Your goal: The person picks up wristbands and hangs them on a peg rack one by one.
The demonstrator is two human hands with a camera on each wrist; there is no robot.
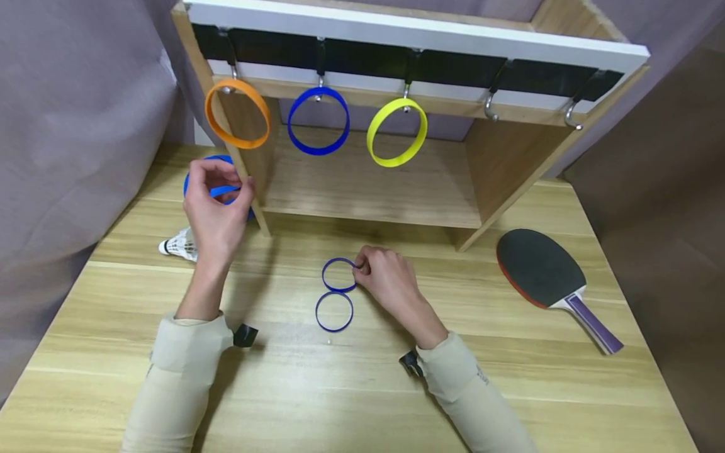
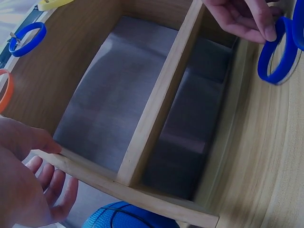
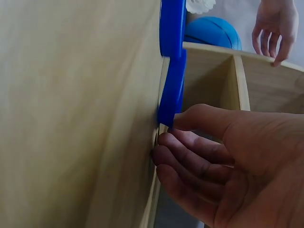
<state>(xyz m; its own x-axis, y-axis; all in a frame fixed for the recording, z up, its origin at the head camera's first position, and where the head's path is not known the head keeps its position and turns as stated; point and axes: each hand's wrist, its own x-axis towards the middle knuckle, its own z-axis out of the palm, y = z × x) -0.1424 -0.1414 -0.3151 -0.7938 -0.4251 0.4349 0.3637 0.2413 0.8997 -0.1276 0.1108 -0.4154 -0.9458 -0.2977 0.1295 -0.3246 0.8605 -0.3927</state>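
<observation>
My right hand [image 1: 391, 277] pinches the right edge of a blue silicone wristband [image 3: 171, 95] lying on the wooden table. A second blue wristband [image 1: 316, 311] lies against it on the near side. At the wooden shelf unit [image 1: 476, 236], my left hand [image 1: 215, 207] grips the front edge of the left side panel [image 2: 90, 176], thumb on the inner face and fingers outside. Above, an orange wristband [image 1: 243, 146], a blue wristband [image 1: 319, 151] and a yellow wristband [image 1: 391, 164] hang from hooks on the shelf's front.
To the right, two further hooks [image 1: 491, 114] hold nothing. Behind my left hand sits a blue ball [image 2: 128, 216], partly hidden, beside a white shuttlecock [image 1: 180, 245]. A table tennis bat [image 1: 540, 267] lies on the table's right side. Grey cloth [image 1: 68, 126] hangs around the table.
</observation>
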